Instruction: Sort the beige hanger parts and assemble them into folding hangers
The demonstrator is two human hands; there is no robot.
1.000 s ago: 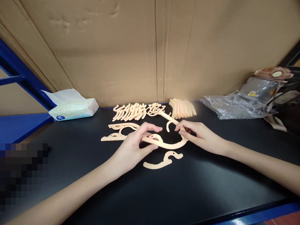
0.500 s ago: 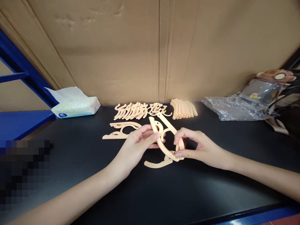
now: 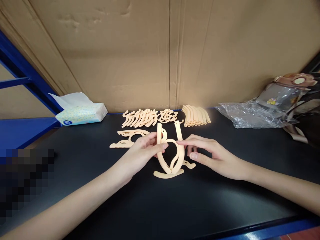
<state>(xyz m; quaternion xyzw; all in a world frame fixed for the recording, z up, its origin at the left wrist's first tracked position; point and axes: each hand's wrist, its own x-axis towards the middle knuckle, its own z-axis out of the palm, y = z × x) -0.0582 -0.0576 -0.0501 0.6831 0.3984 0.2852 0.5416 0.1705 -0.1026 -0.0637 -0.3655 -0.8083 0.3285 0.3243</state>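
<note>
Between my hands a cream plastic folding hanger (image 3: 180, 156) stands upright, its two arms joined at the bottom with a curved hook between them. My left hand (image 3: 147, 146) pinches its left arm between thumb and fingers. My right hand (image 3: 203, 150) is at the other side, index fingertip touching the right arm, thumb apart and fingers loosely spread. Just beneath, a loose curved piece (image 3: 168, 174) and a smaller piece (image 3: 189, 164) lie on the black table. Left of the hands rests another folded hanger (image 3: 121, 144), partly hidden by my left hand.
Along the back of the table (image 3: 215, 206) lie a pile of curved arms (image 3: 140, 118), a heap of hooks (image 3: 167, 116) and a stack of curved pieces (image 3: 196, 116). A tissue pack (image 3: 81, 113) sits back left; clear plastic wrap (image 3: 255, 115) and a bottle (image 3: 280, 95) are right.
The hanger has turned more upright, its right arm now closer to vertical. My right hand has released its grip at the lower end and opened. My left hand has shifted slightly left.
</note>
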